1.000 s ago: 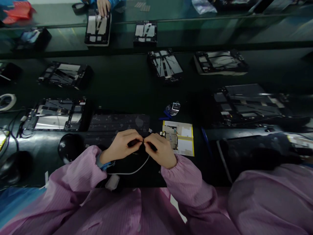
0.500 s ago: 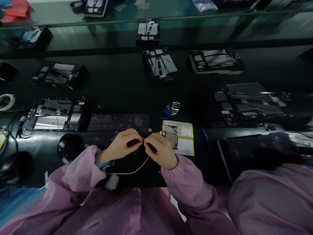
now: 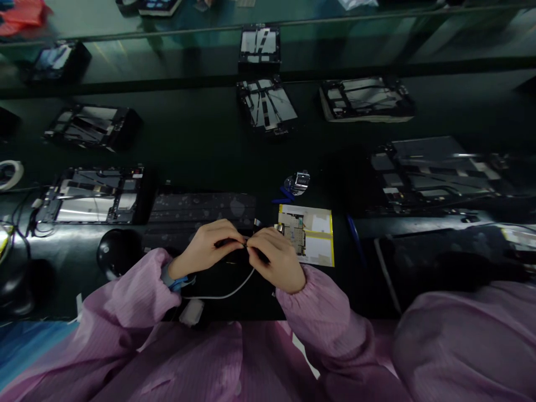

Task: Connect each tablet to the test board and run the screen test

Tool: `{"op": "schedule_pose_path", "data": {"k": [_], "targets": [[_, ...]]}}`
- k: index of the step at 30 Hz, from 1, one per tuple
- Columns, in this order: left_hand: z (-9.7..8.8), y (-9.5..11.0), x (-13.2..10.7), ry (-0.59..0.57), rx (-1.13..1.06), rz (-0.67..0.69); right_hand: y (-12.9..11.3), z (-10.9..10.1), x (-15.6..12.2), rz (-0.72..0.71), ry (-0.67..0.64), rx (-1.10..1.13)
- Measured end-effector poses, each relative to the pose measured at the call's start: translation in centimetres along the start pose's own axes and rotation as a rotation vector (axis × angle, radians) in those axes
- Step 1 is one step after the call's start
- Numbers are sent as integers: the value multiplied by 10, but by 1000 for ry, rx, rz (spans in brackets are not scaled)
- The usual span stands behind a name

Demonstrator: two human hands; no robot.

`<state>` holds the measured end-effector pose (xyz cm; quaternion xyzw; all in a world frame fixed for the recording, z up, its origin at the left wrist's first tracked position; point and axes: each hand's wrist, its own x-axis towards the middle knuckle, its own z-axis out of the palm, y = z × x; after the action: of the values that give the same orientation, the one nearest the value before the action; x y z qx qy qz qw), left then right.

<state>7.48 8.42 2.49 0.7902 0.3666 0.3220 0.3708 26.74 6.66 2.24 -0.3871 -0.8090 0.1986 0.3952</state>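
Observation:
My left hand (image 3: pixel 211 245) and my right hand (image 3: pixel 276 259) meet over the bench with fingertips pinched together. Between them is a tiny dark piece, too small to name and mostly hidden by the fingers. A white cable (image 3: pixel 228 295) curves from below my left sleeve up to my right hand, where its end is hidden. Right of my right hand lies a circuit board (image 3: pixel 293 231) beside white, yellow-edged battery packs (image 3: pixel 318 223). A dark panel with pale spots (image 3: pixel 201 209) lies behind my left hand. On my left wrist is a blue band (image 3: pixel 178 283).
Behind the board stands a silver tally counter (image 3: pixel 301 180) with a blue strap. A blue pen (image 3: pixel 355 237) lies to the right and a black mouse (image 3: pixel 115 251) to the left. Several stacks of opened tablet-like devices (image 3: pixel 267 106) line the bench. Another pink sleeve (image 3: pixel 469 335) is at right.
Both hands keep the same pinched pose, with hardly any shift. The view has tilted slightly, so the stacks at the back sit a little differently in the picture.

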Motion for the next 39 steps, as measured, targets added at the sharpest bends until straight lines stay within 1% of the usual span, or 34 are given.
{"op": "schedule_pose_path", "data": {"k": [8, 15, 21, 25, 29, 33, 39], "targets": [[2, 3, 1, 32, 58, 51, 2, 1, -1, 9, 5, -4], [1, 6, 2, 10, 87, 72, 1, 0, -1, 24, -7, 18], [3, 7, 2, 51, 106, 96, -1, -2, -1, 59, -30, 5], [4, 8, 3, 61, 108, 85, -2, -3, -1, 67, -37, 12], [4, 10, 3, 52, 88, 54, -1, -2, -1, 65, -32, 23], [4, 11, 2, 39, 107, 58, 0, 1, -3, 34, -24, 31], [0, 8, 1, -59, 97, 15, 0, 1, -3, 51, -58, 74]]}}
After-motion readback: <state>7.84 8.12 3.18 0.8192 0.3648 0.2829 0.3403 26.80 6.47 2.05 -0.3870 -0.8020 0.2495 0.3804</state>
